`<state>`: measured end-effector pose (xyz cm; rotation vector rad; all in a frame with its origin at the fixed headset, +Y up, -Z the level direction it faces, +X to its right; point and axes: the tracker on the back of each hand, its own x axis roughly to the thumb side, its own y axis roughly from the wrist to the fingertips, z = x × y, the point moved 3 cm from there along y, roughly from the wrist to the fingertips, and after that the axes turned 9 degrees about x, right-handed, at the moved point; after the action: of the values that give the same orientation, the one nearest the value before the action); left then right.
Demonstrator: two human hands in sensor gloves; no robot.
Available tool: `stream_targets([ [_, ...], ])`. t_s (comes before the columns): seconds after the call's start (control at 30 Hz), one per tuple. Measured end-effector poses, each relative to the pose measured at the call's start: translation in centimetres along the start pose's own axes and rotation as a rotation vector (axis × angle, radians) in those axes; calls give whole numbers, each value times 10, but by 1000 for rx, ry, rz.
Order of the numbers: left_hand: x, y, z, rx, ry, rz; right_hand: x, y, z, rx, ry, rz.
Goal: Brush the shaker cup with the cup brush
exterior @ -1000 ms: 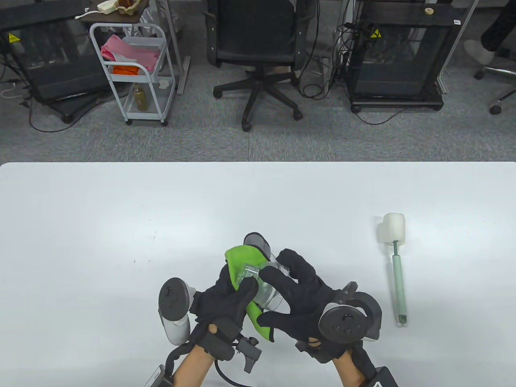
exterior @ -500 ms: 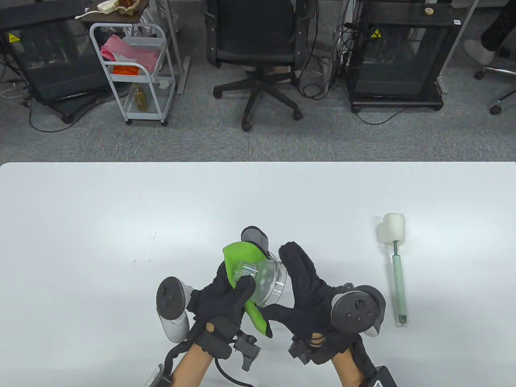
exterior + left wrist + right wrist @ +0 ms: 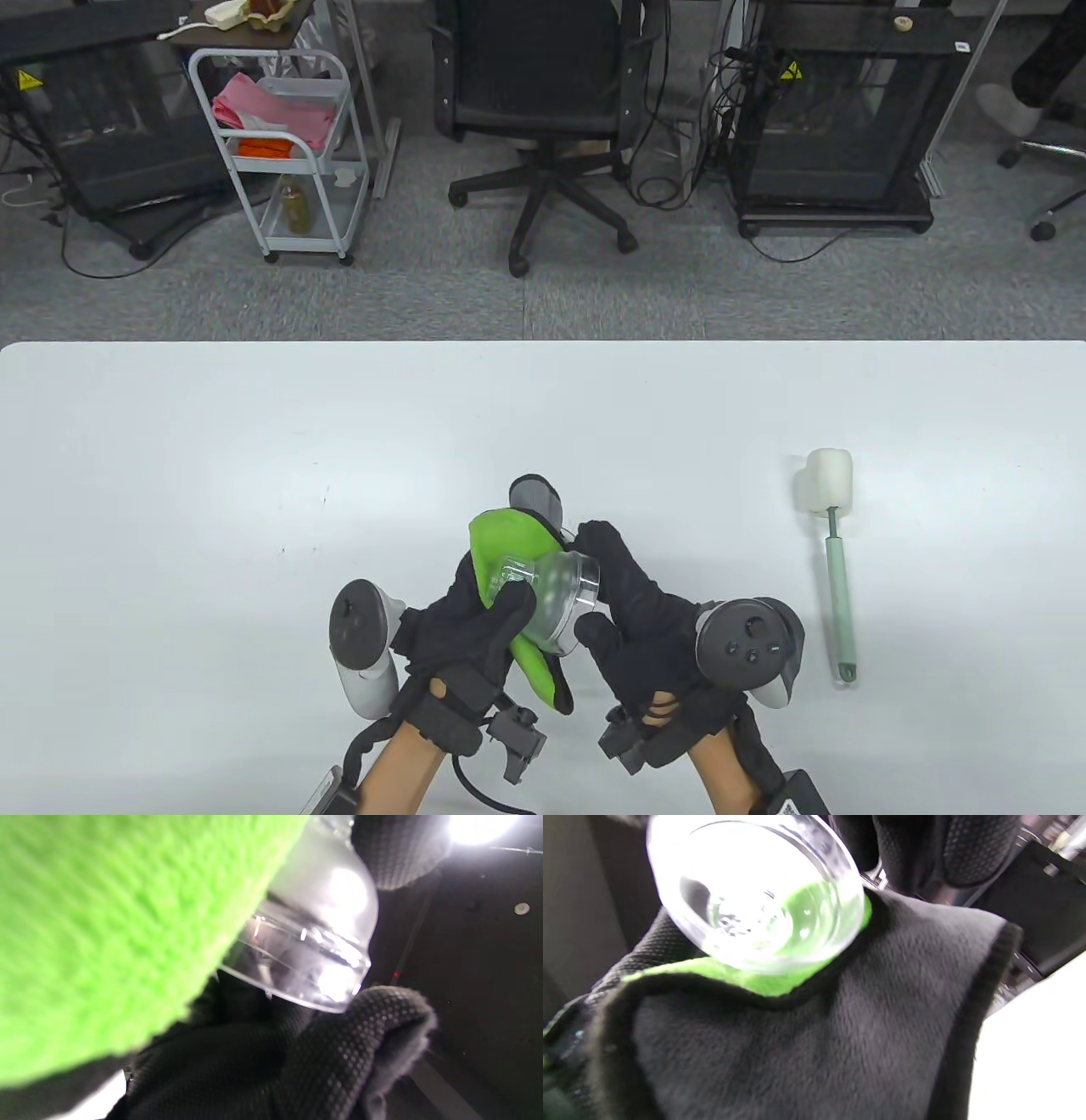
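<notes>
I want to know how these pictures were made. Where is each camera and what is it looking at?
Table view: high above, looking down at the table; both hands, left hand, right hand, show.
Left wrist view: close on the green cloth and shaker cup; gloved fingers show.
Right wrist view: looks into the cup's open mouth; gloved fingers on top.
All three share the cup and cloth.

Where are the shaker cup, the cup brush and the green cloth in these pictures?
shaker cup [image 3: 567, 594], table view, clear wall near its rim.
cup brush [image 3: 829, 482], table view, white foam head.
green cloth [image 3: 507, 536], table view, upper fold.
</notes>
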<state>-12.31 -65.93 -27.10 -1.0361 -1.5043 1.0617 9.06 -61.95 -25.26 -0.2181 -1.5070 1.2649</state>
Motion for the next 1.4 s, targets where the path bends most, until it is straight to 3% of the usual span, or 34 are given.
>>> stream_targets([
  [0.1,-4,0,3,25,1,20,15,2,6,86,-159,-110],
  [0.17,-6,-1,2,18,-31,43,17,1,5,33,-280,-79],
  [0.27,-7,1,2,-16,-64,47,13,4,4,37,-132,-79],
  [0.33,-4,1,-2,-54,-47,23,0,3,3,40,59,-24],
  [0.4,-3,1,-4,-59,-6,4,-10,2,4,44,135,31],
  [0.5,-5,1,-5,-41,-5,-1,-12,2,1,20,100,46],
  [0.6,-4,1,-2,-32,-8,4,2,2,-3,37,16,-75],
  [0.7,-4,1,-1,-16,-25,12,13,2,5,101,-187,-104],
  [0.73,-6,0,0,-7,-26,34,15,2,5,42,-213,-97],
  [0.87,-5,1,0,-64,-73,17,1,5,8,95,40,-37],
  [0.97,-3,3,-2,-87,10,-21,-14,3,9,84,187,48],
  [1.07,-7,2,-4,-72,-27,-7,-14,2,6,63,137,60],
  [1.17,-3,1,-3,-63,-21,-11,0,2,-1,74,83,-45],
  [1.3,-3,-1,-4,-49,-14,15,10,0,-1,64,-127,-76],
  [1.4,-4,-1,-4,-51,-18,6,4,3,1,78,22,-41],
])
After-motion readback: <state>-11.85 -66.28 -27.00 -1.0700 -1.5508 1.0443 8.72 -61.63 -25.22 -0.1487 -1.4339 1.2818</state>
